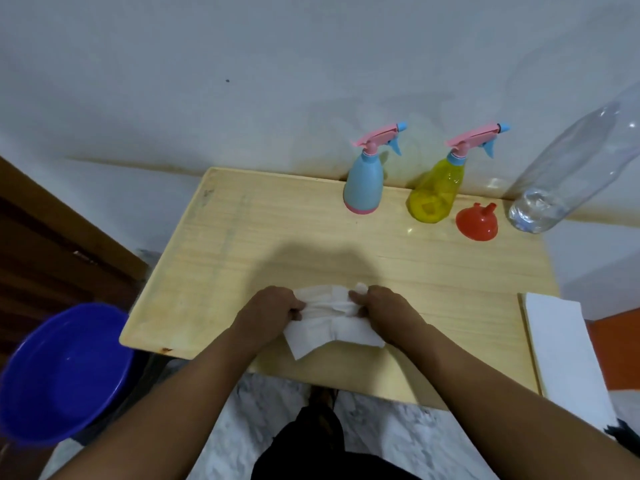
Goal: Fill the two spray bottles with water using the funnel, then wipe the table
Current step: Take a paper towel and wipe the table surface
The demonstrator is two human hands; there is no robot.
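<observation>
A white paper towel lies bunched near the front edge of the light wooden table. My left hand grips its left end and my right hand grips its right end, both resting on the table. At the back right stand a blue spray bottle and a yellow spray bottle, each with a pink and blue trigger head screwed on. A red funnel lies mouth-down beside the yellow bottle. A large clear plastic bottle with a little water in its base stands at the far right.
A blue plastic basin sits low to the left of the table. A white stack of paper towels lies on the table's right edge. A white wall runs directly behind the table. A dark wooden door is at the left.
</observation>
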